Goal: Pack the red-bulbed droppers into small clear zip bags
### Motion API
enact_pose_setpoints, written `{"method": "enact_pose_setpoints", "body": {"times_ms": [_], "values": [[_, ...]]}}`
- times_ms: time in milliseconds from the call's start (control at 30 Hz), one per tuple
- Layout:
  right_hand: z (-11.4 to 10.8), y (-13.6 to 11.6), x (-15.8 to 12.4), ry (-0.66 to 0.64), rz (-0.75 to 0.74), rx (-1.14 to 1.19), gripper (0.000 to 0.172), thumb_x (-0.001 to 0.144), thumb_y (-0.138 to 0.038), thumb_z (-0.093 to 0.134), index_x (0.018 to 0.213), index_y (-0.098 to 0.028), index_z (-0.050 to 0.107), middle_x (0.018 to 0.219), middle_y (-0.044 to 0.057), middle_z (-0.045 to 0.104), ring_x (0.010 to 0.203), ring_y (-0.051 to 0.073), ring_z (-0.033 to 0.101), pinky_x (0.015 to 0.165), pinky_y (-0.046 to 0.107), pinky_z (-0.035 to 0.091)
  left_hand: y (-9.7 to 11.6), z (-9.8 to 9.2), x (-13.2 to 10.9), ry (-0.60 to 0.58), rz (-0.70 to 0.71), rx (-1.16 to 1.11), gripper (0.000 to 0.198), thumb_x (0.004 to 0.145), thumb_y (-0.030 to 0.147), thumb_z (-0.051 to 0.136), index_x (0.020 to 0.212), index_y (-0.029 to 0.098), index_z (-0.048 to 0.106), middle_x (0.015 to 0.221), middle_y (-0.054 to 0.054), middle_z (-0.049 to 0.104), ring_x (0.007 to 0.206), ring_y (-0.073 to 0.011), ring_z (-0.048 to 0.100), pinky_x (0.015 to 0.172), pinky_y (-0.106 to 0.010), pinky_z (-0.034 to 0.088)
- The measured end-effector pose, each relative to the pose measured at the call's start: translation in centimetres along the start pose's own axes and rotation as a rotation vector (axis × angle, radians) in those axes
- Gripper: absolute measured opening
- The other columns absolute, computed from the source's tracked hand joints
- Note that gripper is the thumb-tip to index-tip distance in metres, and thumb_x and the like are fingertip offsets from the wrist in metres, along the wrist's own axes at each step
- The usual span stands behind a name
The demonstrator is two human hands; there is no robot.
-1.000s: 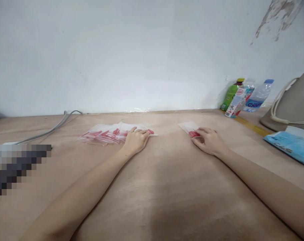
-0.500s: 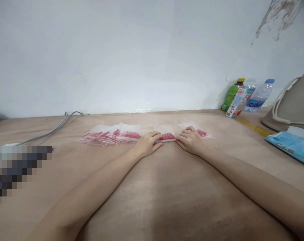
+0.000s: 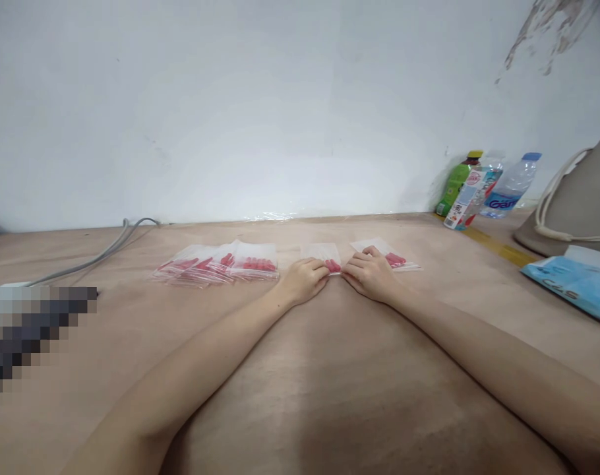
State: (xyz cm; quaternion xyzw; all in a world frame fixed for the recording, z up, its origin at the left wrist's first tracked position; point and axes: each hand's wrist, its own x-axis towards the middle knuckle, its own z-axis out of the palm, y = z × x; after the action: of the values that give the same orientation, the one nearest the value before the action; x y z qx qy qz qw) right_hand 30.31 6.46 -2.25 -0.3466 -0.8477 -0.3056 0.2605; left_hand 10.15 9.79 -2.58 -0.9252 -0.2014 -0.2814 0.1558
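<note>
A small clear plastic bag (image 3: pixel 320 251) with red pieces in its near part lies flat on the table in front of me. My left hand (image 3: pixel 304 280) pinches its near edge, close to the middle, and covers some of the red pieces. At the bag's near right corner, the fingers of my right hand (image 3: pixel 372 274) are closed on the same edge. Overlapping bags of red pieces (image 3: pixel 253 254) lie in a row to the left. Another filled bag (image 3: pixel 399 259) is partly hidden behind my right hand.
Grey cables (image 3: pixel 102 254) run along the back left. A green bottle (image 3: pixel 455 188), a carton (image 3: pixel 471 201) and a clear bottle (image 3: pixel 515 185) stand by the wall (image 3: pixel 280 99) at right. A blue packet (image 3: pixel 571 287) and a grey drawstring bag (image 3: pixel 577 204) lie nearer.
My left hand has slid right along the near edge of the plastic bag, towards my right hand, and hides more red pieces. My right hand has barely moved.
</note>
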Motion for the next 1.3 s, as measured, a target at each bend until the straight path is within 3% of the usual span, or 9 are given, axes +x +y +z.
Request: {"method": "enact_pose_setpoints", "body": {"times_ms": [233, 533, 833, 1300], "values": [[0.2, -0.1, -0.1, 0.014, -0.011, 0.022, 0.018, 0.083, -0.017, 0.047, 0.074, -0.016, 0.062, 0.063, 0.003, 0.063, 0.066, 0.015, 0.051, 0.067, 0.03, 0.026, 0.5, 1.8, 2.0, -0.008, 0.04, 0.074, 0.013, 0.081, 0.013, 0.048, 0.078, 0.014, 0.061, 0.083, -0.007, 0.064, 0.079, -0.0186, 0.06, 0.071, -0.032, 0.047], [-0.3, -0.2, -0.1, -0.003, 0.016, -0.029, 0.023, 0.083, -0.017, 0.044, 0.067, -0.015, 0.06, 0.06, 0.004, 0.061, 0.063, 0.014, 0.049, 0.068, 0.032, 0.025, 0.4, 1.3, 2.4, -0.011, 0.134, 0.15, 0.017, 0.083, 0.015, 0.047, 0.071, 0.014, 0.059, 0.076, -0.005, 0.063, 0.072, -0.0174, 0.058, 0.068, -0.03, 0.044], [-0.3, 0.0, -0.7, 0.004, 0.059, -0.014, 0.02, 0.083, -0.018, 0.044, 0.069, -0.016, 0.058, 0.063, 0.002, 0.062, 0.065, 0.014, 0.051, 0.07, 0.032, 0.025, -0.6, -0.3, 0.5, 0.021, 0.16, 0.205, 0.02, 0.086, 0.016, 0.044, 0.072, 0.014, 0.058, 0.073, -0.006, 0.061, 0.073, -0.0176, 0.056, 0.069, -0.03, 0.043], [-0.3, 0.2, -0.9, 0.013, 0.082, -0.017, 0.021, 0.084, -0.019, 0.045, 0.067, -0.015, 0.056, 0.061, 0.002, 0.062, 0.064, 0.013, 0.054, 0.072, 0.032, 0.026, -1.6, -2.6, -2.3, -0.007, 0.071, 0.271, 0.019, 0.085, 0.008, 0.042, 0.071, 0.012, 0.055, 0.069, -0.006, 0.058, 0.068, -0.0178, 0.054, 0.066, -0.029, 0.042]]}}
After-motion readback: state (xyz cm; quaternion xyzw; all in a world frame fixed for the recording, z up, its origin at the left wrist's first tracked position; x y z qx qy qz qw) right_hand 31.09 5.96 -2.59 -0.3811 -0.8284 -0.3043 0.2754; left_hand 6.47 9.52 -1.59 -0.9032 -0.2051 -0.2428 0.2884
